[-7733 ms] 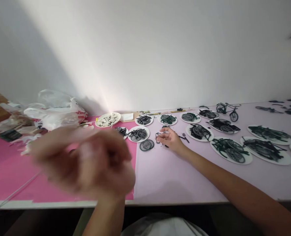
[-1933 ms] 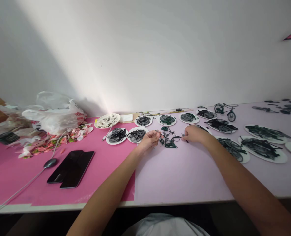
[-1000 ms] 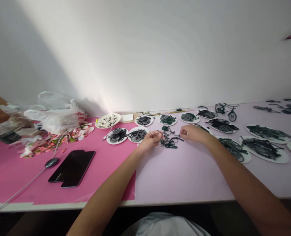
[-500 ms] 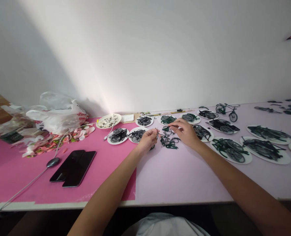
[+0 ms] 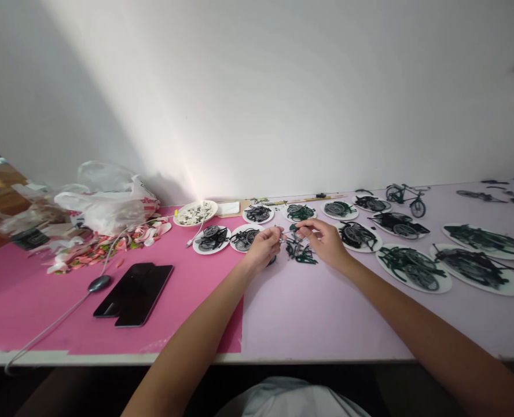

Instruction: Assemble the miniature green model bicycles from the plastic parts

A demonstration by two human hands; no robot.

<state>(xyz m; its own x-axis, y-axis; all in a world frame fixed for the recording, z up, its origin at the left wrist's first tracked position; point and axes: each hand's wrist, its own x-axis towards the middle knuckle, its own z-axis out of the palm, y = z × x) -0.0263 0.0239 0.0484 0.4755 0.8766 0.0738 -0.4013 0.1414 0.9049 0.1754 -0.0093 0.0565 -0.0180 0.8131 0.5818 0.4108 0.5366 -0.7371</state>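
Above the pale lilac table top, my left hand (image 5: 264,248) is closed in a pinch; the small part at its fingertips is too tiny to name. Facing it, my right hand (image 5: 326,242) pinches a small dark piece (image 5: 293,228), its fingertips only a short gap from the left ones. Under and between the hands lies a loose heap of dark green miniature bicycle parts (image 5: 301,253). Close behind my left hand, a white plate (image 5: 234,246) carries black parts and a spoked wheel. Another plate of wheels and frames (image 5: 356,236) lies beyond my right hand.
Several more white plates of bicycle parts (image 5: 413,269) spread to the right, near an upright miniature bicycle (image 5: 407,196). Leftward are a bowl of pale bits (image 5: 196,213), a plastic bag (image 5: 105,208), pink petals (image 5: 122,246), two black phones (image 5: 140,295) and a cable with a dark lump (image 5: 99,283).
My right hand has come slightly down and nearer my left hand, still pinching. The whole view has shifted a little, so the table's things appear farther right.
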